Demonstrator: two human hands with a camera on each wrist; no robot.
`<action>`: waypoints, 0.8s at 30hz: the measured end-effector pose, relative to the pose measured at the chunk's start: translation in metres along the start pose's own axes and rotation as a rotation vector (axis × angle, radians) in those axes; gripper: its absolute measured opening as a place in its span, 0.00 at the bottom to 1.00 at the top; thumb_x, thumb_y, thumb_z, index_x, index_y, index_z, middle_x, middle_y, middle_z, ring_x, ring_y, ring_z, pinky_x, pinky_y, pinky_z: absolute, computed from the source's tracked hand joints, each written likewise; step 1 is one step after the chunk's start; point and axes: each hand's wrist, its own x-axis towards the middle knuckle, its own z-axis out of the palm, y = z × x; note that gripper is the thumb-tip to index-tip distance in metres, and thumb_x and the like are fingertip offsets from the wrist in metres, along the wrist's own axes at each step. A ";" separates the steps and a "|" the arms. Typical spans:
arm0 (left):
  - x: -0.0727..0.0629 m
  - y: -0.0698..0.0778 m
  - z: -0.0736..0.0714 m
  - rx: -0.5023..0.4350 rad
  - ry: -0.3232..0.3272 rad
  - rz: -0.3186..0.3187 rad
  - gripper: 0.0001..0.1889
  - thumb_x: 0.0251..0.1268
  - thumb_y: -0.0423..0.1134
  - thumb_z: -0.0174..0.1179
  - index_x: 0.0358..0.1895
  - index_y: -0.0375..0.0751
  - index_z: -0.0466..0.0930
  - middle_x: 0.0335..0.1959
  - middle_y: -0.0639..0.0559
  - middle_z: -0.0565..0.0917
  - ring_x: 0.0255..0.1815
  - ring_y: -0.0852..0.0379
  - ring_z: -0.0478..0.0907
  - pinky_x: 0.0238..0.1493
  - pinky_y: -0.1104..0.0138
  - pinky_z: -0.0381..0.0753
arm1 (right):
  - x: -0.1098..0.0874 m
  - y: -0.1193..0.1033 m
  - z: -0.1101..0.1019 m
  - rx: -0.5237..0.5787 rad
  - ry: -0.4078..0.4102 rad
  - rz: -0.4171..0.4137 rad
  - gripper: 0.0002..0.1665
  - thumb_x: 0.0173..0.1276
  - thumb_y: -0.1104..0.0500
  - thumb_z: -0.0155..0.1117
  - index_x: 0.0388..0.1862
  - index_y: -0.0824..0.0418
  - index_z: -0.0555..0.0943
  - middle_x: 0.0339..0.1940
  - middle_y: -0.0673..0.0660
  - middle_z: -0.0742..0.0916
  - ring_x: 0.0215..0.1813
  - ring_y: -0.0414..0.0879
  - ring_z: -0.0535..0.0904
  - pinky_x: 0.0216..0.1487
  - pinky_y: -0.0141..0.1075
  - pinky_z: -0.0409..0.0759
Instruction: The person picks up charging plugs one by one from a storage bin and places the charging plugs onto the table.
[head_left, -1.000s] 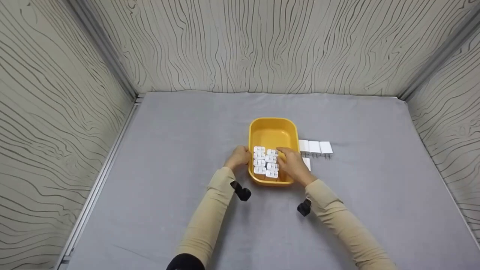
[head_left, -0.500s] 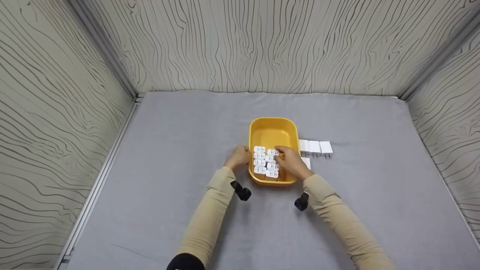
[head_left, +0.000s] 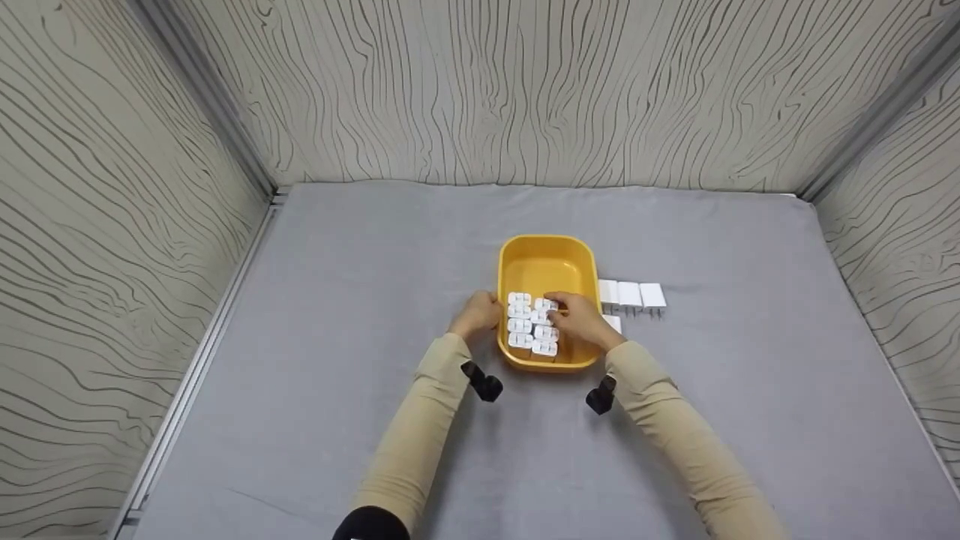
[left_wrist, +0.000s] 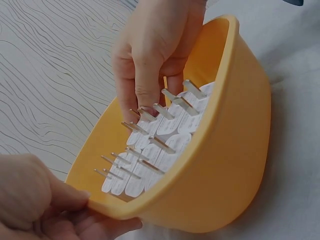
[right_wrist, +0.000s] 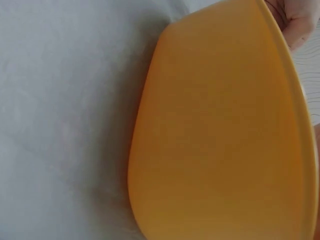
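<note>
A yellow plastic bin (head_left: 547,366) holds two rows of white plug adapters (head_left: 520,325), standing with their metal prongs up. In the head view my left hand (head_left: 477,313) grips the bin's left rim; the left wrist view shows its thumb over the edge and its fingers below. My right hand (head_left: 581,319) reaches inside, thumb and forefinger pinching an adapter at the far end of the right row. Seen from the left wrist, the right hand's fingers (left_wrist: 147,90) come down behind the pronged tops. The bin's outer wall (right_wrist: 215,130) fills most of the right wrist view, hiding the right fingertips.
Three more white adapters (head_left: 630,294) lie side by side to the right of the bin, prongs toward me. Another adapter (head_left: 613,324) lies nearer, partly covered by the bin and right hand. Grey cloth (head_left: 360,300) covers the table, with patterned panels (head_left: 465,90) around it.
My right hand has shifted slightly left and away from me along the right row of adapters. The left hand and the bin stay in place.
</note>
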 end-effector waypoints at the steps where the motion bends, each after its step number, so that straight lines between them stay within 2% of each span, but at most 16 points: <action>1: 0.009 -0.009 0.005 0.010 0.010 0.004 0.14 0.62 0.33 0.44 0.17 0.44 0.68 0.13 0.55 0.70 0.15 0.58 0.68 0.19 0.68 0.68 | 0.000 0.000 0.000 -0.004 -0.008 -0.006 0.24 0.65 0.69 0.53 0.59 0.80 0.71 0.55 0.77 0.80 0.57 0.67 0.79 0.59 0.52 0.78; 2: 0.018 -0.016 0.010 0.030 0.023 0.004 0.14 0.61 0.33 0.43 0.17 0.44 0.67 0.13 0.55 0.69 0.15 0.58 0.68 0.18 0.69 0.68 | 0.001 0.001 0.000 -0.006 -0.016 -0.012 0.24 0.65 0.69 0.52 0.59 0.80 0.72 0.55 0.77 0.80 0.56 0.68 0.78 0.60 0.52 0.78; 4: 0.021 -0.020 0.012 0.035 0.023 -0.012 0.14 0.64 0.35 0.44 0.18 0.44 0.69 0.14 0.54 0.71 0.16 0.58 0.70 0.20 0.68 0.69 | 0.001 0.001 -0.001 -0.011 -0.022 -0.009 0.23 0.66 0.68 0.52 0.58 0.79 0.72 0.55 0.76 0.80 0.57 0.67 0.78 0.60 0.52 0.77; 10: 0.017 -0.017 0.010 0.045 0.036 0.011 0.15 0.61 0.34 0.43 0.15 0.46 0.67 0.11 0.57 0.70 0.13 0.60 0.68 0.17 0.70 0.67 | 0.001 0.001 -0.002 -0.012 -0.026 -0.015 0.21 0.66 0.68 0.52 0.56 0.78 0.74 0.52 0.75 0.82 0.55 0.66 0.79 0.60 0.53 0.78; 14: 0.016 -0.015 0.009 0.049 0.035 0.019 0.15 0.62 0.34 0.42 0.16 0.44 0.69 0.13 0.54 0.72 0.15 0.57 0.70 0.18 0.68 0.70 | 0.001 0.001 -0.002 0.004 -0.031 -0.012 0.20 0.66 0.68 0.53 0.54 0.78 0.75 0.51 0.75 0.82 0.53 0.66 0.79 0.59 0.53 0.78; 18: 0.020 -0.020 0.010 0.031 0.021 0.037 0.15 0.64 0.34 0.44 0.19 0.42 0.72 0.15 0.52 0.74 0.18 0.56 0.71 0.21 0.67 0.71 | 0.001 0.002 -0.002 0.008 -0.025 -0.010 0.19 0.65 0.69 0.54 0.52 0.78 0.76 0.49 0.75 0.82 0.52 0.65 0.80 0.57 0.52 0.79; 20: 0.022 -0.021 0.011 0.033 0.020 0.015 0.15 0.65 0.35 0.45 0.20 0.43 0.72 0.16 0.52 0.75 0.18 0.56 0.72 0.22 0.67 0.72 | 0.001 0.001 -0.002 0.007 -0.015 -0.008 0.18 0.65 0.69 0.55 0.52 0.78 0.76 0.48 0.74 0.83 0.51 0.64 0.80 0.57 0.52 0.79; 22: 0.026 -0.026 0.014 0.028 0.027 0.028 0.15 0.64 0.34 0.44 0.17 0.45 0.70 0.14 0.54 0.72 0.16 0.58 0.70 0.19 0.68 0.69 | 0.001 0.001 -0.002 0.005 -0.004 -0.006 0.18 0.64 0.69 0.55 0.51 0.78 0.76 0.47 0.74 0.83 0.50 0.64 0.80 0.56 0.52 0.80; 24: 0.030 -0.028 0.016 0.045 0.036 0.014 0.15 0.63 0.35 0.45 0.17 0.45 0.69 0.13 0.55 0.71 0.15 0.58 0.69 0.18 0.68 0.69 | 0.000 0.000 -0.002 0.004 0.008 0.001 0.17 0.64 0.70 0.56 0.51 0.78 0.76 0.47 0.74 0.83 0.51 0.64 0.80 0.56 0.52 0.80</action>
